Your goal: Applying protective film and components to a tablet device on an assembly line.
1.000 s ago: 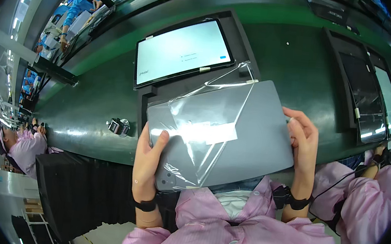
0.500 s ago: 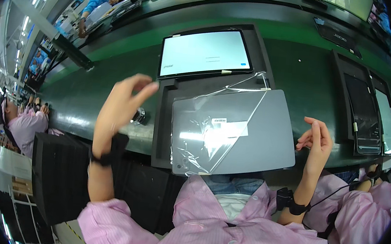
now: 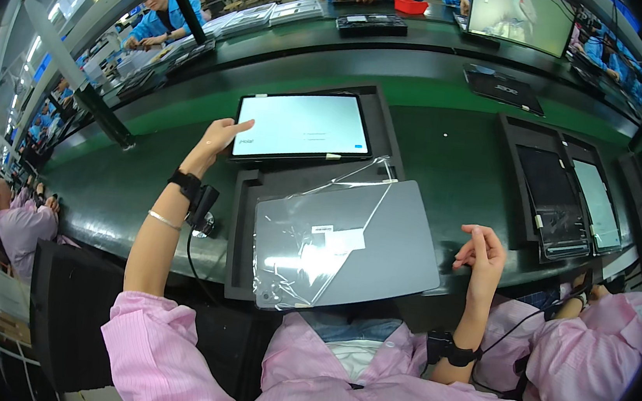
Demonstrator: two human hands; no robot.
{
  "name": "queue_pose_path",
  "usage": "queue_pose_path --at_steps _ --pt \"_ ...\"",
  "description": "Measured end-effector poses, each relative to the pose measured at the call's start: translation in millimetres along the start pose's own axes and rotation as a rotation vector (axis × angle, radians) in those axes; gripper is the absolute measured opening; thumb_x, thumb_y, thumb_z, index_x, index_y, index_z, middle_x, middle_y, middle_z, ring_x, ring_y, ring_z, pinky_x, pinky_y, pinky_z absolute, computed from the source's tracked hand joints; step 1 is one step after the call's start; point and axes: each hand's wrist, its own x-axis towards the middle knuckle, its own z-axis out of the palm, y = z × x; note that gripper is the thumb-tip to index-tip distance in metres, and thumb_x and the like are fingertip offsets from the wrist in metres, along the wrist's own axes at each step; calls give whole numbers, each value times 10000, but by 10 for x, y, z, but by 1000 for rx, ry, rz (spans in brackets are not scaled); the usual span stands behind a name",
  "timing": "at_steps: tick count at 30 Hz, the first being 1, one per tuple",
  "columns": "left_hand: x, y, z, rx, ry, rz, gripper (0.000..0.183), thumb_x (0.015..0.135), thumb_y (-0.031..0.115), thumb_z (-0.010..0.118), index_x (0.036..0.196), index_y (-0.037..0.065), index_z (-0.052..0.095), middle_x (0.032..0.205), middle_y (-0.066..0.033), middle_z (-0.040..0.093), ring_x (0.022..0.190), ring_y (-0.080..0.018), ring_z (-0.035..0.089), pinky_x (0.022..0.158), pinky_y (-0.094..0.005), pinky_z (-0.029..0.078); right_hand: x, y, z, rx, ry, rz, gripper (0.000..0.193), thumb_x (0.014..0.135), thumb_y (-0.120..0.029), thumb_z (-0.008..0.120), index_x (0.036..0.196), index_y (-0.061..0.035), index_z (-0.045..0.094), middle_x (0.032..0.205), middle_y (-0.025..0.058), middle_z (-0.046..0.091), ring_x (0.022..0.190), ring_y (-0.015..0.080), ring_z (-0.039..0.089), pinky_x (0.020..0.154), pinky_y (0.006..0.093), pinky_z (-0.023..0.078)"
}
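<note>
A tablet (image 3: 301,124) with a lit pale screen rests at the far end of a black foam tray (image 3: 239,253). My left hand (image 3: 222,137) grips its left edge, thumb on the screen, the other fingers partly hidden. Nearer to me, a second, grey tablet (image 3: 398,244) lies back side up and tilted across the tray. Clear plastic film (image 3: 292,256), partly loose, covers its left part. My right hand (image 3: 482,249) hovers to the right of the grey tablet, empty, with its fingers loosely bent and apart.
On the right, another black tray (image 3: 522,186) holds two tablets. A dark panel (image 3: 505,89) lies at the back of the green bench. A small round metal object (image 3: 205,225) sits beside my left forearm. Co-workers are across the bench and on both sides.
My left hand has moved forward from beside the tray to the lit tablet's left edge and taken hold there. My right hand stays near the grey tablet. The view has tilted up.
</note>
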Motion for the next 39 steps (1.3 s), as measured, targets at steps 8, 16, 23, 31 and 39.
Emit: queue_pose_path --at_steps 8,16,23,31,39 --pt "-503 928 -85 -507 252 441 361 805 169 692 623 129 383 570 78 358 510 -19 324 456 -222 247 -36 -63 25 38 56 -42 232 933 -187 516 907 20 619 538 36 531 427 82 492 426 185 399" --pt "-2225 1174 175 -835 671 674 166 900 121 570 981 9 478 939 -57 570 836 -87 532 742 -245 442 -570 -682 420 259 -575 -63 326 922 -200 505 1073 85 561 708 101 621 637 139 602 609 252 500" --pt "-3187 783 1013 -1038 759 474 518 906 156 484 1358 -29 312 1354 -201 368 1209 -284 407 992 -392 334 -774 -824 1158 769 -433 111 511 878 -221 625 1265 20 396 1107 88 570 932 157 588 798 294 486" --pt "-3264 597 1039 -1288 216 352 436 960 292 421 1190 -76 469 1132 -152 558 975 -193 578 842 -315 465 -661 -972 691 208 -596 78 380 865 -215 651 1111 45 525 902 100 636 795 116 614 659 223 493" --pt "-2444 581 538 -1116 151 344 454 917 222 523 1251 -72 432 1166 -149 556 1028 -233 575 895 -335 460 -699 -807 -885 -753 1171 -750 479 738 -39 744 1161 13 527 1093 97 551 913 138 538 641 215 450"
